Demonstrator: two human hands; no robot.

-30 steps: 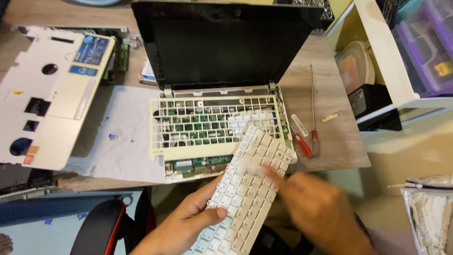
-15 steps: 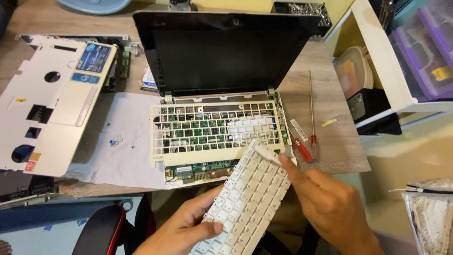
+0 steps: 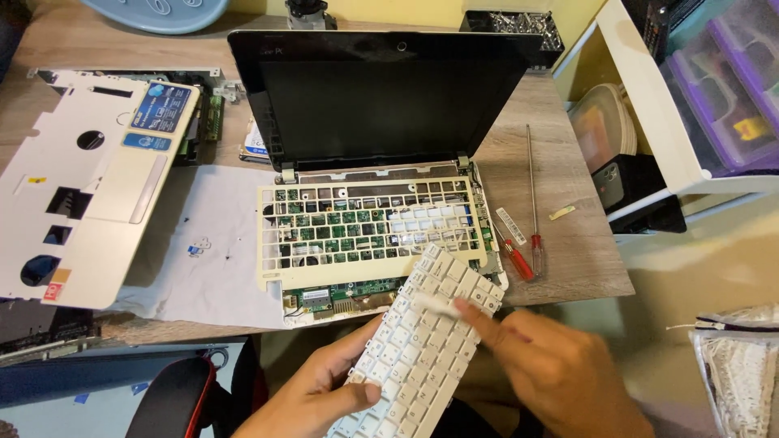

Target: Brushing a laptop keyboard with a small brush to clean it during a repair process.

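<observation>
My left hand [image 3: 320, 389] grips a loose white keyboard [image 3: 414, 349] from its left side, holding it tilted over the desk's front edge. Over the keys lies my right hand [image 3: 552, 369], its fingers pinching a small white swab or wipe [image 3: 434, 302] pressed against the upper keys. Just behind stands an opened small laptop [image 3: 365, 235] with a dark raised screen [image 3: 381, 97]. Its white frame has no keyboard in it, and the green circuit board shows through the grid.
A detached white laptop bottom cover [image 3: 85, 182] lies at left on the wooden desk [image 3: 568, 243]. Two red-handled screwdrivers [image 3: 531, 235] rest right of the laptop. White paper [image 3: 215, 251] lies under the laptop's left side. A white shelf with purple boxes [image 3: 714, 89] stands at right.
My right hand has slid along the keyboard with the white swab. The keyboard has shifted slightly in my left hand, and the view has moved closer.
</observation>
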